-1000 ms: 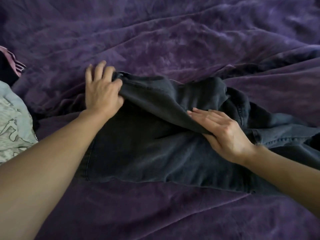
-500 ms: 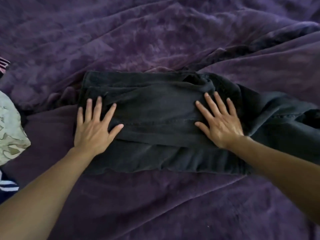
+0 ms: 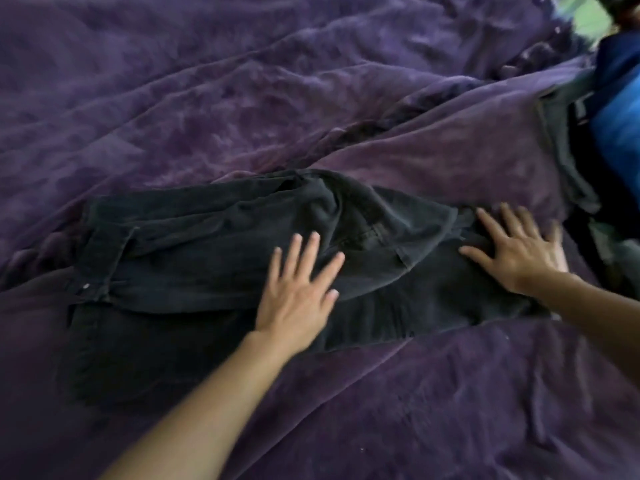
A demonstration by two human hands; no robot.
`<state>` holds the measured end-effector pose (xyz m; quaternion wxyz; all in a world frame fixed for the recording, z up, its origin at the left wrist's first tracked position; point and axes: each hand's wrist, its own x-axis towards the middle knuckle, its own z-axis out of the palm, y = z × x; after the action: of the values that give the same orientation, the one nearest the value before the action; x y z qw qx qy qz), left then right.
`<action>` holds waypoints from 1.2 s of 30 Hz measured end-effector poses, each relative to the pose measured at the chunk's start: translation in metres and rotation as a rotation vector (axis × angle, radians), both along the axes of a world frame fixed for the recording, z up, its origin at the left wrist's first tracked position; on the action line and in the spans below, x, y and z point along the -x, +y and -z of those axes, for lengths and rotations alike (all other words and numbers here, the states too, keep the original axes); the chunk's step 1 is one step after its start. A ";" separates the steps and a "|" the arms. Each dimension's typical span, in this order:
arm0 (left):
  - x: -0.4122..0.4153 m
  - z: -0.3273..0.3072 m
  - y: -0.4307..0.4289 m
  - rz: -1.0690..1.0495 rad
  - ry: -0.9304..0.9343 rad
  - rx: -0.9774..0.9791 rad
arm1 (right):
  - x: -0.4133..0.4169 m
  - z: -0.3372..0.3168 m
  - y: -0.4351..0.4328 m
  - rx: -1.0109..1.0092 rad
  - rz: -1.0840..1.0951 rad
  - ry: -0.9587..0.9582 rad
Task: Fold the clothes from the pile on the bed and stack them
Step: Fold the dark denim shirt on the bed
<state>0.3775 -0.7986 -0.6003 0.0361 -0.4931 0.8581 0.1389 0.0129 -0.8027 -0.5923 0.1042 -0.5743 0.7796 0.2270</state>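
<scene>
a rumpled purple bed cover (image 3: 207, 98) fills nearly the whole frame, creased in long ridges that run from the left edge toward the upper right. on it, across the middle of the frame, lies a pair of dark grey jeans (image 3: 194, 251), folded over on itself. the upper layer lies on the lower one, its edge curves down just right of centre, and the cloth bunches into a soft hump above centre.

at the right edge of the frame a pile of clothes (image 3: 571, 150) sits on the cover, with a bright blue garment (image 3: 620, 109) at the upper right and grey and dark pieces beside and below it. all of it is blurred.

one bare forearm comes up from the bottom edge and the other comes in from the right edge. the left hand (image 3: 298, 289) lies flat on the jeans at the centre of the frame, its fingers (image 3: 313, 247) straight and spread, gripping nothing. the right hand (image 3: 519, 251), smeared by motion, presses flat on the right end of the jeans. its fingers (image 3: 488, 220) are straight and fanned out, and their tips are near where the jeans meet the purple cover.

a small pale stud (image 3: 86, 286) shows on a band at the left end of the jeans.
</scene>
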 end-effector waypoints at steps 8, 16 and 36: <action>0.071 0.038 0.013 0.051 -0.021 -0.278 | 0.043 -0.020 0.050 0.367 0.790 -0.763; 0.014 -0.007 -0.020 -0.689 0.689 -0.616 | -0.070 -0.117 0.008 0.287 0.474 -1.326; -0.141 -0.008 0.023 -0.612 -0.014 -0.107 | -0.278 0.010 -0.063 0.212 -0.775 -0.301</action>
<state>0.5184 -0.7761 -0.5919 0.0246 -0.7267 0.6611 0.1850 0.2911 -0.8662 -0.6019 0.0642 -0.8590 0.5014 0.0813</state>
